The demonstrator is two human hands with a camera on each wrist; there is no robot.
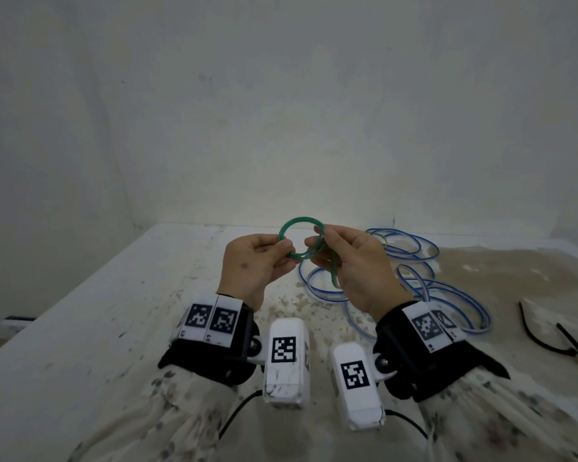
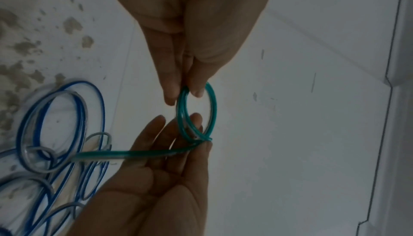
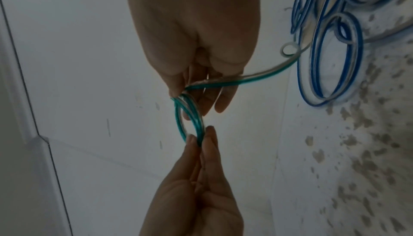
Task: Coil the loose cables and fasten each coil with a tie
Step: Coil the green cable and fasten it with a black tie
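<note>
I hold a small green cable coil (image 1: 297,221) up over the table, between both hands. My left hand (image 1: 289,246) pinches the coil's left side between thumb and fingers; the left wrist view shows that pinch on the coil (image 2: 196,112). My right hand (image 1: 314,248) grips the coil's right side where the turns cross. In the right wrist view the coil (image 3: 190,116) hangs between both hands, and its loose green tail (image 3: 245,79) runs off over my right fingers. A long blue-and-white cable (image 1: 414,278) lies in loose loops on the table behind my right hand.
Black ties (image 1: 548,347) lie on the table at the far right. The white table (image 1: 80,328) is stained brown on its right half and meets a white wall at the back. Its left edge drops off beside my left arm.
</note>
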